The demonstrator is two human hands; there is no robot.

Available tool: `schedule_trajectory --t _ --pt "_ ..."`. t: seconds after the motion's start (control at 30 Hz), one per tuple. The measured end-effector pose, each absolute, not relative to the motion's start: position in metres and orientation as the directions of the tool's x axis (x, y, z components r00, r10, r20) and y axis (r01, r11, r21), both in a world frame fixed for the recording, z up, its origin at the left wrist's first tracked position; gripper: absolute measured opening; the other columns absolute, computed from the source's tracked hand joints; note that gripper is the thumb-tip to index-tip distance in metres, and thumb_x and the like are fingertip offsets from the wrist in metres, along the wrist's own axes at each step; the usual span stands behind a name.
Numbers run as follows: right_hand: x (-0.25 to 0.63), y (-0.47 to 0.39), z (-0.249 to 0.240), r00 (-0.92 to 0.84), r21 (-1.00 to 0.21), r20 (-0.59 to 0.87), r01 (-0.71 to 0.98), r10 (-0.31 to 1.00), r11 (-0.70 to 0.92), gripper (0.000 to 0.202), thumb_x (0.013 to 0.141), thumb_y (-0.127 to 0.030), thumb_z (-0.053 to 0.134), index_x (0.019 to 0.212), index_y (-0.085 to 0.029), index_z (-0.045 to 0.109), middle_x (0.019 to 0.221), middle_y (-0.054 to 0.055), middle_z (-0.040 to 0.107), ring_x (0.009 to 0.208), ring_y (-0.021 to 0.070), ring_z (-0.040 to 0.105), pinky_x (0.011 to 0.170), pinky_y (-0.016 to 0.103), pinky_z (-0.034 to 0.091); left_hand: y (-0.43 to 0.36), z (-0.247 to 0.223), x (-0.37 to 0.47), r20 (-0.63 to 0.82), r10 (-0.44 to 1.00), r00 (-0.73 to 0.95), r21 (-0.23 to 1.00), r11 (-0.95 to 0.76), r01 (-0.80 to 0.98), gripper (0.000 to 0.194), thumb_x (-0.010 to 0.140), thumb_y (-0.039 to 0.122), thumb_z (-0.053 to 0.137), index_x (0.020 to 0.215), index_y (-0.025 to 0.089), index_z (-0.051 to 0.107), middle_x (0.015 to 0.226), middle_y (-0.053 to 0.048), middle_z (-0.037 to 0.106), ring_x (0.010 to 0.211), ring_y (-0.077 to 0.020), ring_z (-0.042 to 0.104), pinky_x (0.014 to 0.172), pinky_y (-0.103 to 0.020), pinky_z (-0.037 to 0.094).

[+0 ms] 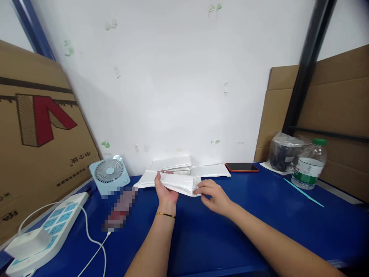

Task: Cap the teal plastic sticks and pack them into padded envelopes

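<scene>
A white padded mailer envelope [179, 182] lies across my left hand [167, 192], whose thumb and fingers wrap its left part from below. At the right end of that envelope, the fingers of my right hand [213, 195] pinch its edge. Behind my hands a small stack of similar white envelopes [172, 162] rests against the wall. One more white envelope [211, 170] lies flat to the right of the stack, and another [145, 179] sticks out to the left.
On the left stand a light blue fan [111, 173], a power strip [57, 227] with a white cable, and a blurred-out phone-like object [121, 209]. A phone [241, 167], a plastic-wrapped dark item [281, 154], a water bottle [309, 165] and a turquoise strip [304, 193] sit rightward. Cardboard [37, 154] flanks the blue table [230, 246].
</scene>
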State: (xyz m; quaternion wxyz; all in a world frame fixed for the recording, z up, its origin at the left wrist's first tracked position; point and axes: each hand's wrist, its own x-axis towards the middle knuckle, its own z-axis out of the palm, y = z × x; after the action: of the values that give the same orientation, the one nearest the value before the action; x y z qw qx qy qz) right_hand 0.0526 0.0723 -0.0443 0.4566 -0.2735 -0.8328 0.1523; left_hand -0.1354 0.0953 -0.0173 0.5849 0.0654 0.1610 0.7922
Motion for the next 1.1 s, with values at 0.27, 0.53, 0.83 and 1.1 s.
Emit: schedule_trajectory --t 0.27,0.53,0.83,1.1 --pt "0.027 0.072 -0.06 -0.023 -0.548 -0.246 -0.822 0.969 -0.158 0.027 0.084 -0.033 0.039 0.093 -0.016 0.058 0.091 0.008 0.067 0.078 0.0198 0.064 0.064 0.032 0.051 0.066 0.009 -0.066 0.332 0.908 -0.256 0.681 -0.418 -0.601 0.049 0.073 0.03 0.066 0.118 0.027 0.048 0.107 -0.003 0.06 0.101 -0.0181 0.058 0.088 -0.032 0.045" --pt "0.046 0.077 -0.064 0.089 -0.621 -0.356 -0.767 0.93 -0.164 0.023 0.088 -0.029 0.034 0.082 -0.018 0.053 0.065 0.002 0.065 0.06 0.015 0.064 0.056 0.028 0.052 0.05 0.031 -0.036 0.482 0.842 -0.242 0.716 -0.538 -0.445 0.05 0.072 0.031 0.068 0.118 0.024 0.049 0.113 -0.006 0.057 0.105 -0.0211 0.057 0.093 -0.035 0.042" --pt "0.067 0.083 -0.069 0.273 -0.915 -0.236 -0.385 0.933 -0.119 0.025 0.077 -0.041 0.053 0.066 -0.019 0.048 0.038 -0.005 0.042 0.03 0.0107 0.04 0.028 0.019 0.019 0.046 0.022 -0.038 0.4 0.831 -0.385 0.647 -0.554 -0.523 0.048 0.074 0.031 0.065 0.119 0.026 0.047 0.117 -0.006 0.055 0.108 -0.0206 0.055 0.091 -0.035 0.045" --pt "0.144 0.097 -0.081 0.463 -0.967 0.148 0.252 0.874 0.03 0.038 0.078 -0.047 0.047 0.053 -0.018 0.051 0.047 0.0 0.05 0.048 0.0142 0.048 0.046 0.024 0.03 0.048 0.023 -0.081 0.384 0.786 -0.485 0.64 -0.605 -0.474 0.046 0.074 0.031 0.063 0.117 0.027 0.048 0.118 -0.004 0.054 0.109 -0.0194 0.054 0.092 -0.034 0.044"
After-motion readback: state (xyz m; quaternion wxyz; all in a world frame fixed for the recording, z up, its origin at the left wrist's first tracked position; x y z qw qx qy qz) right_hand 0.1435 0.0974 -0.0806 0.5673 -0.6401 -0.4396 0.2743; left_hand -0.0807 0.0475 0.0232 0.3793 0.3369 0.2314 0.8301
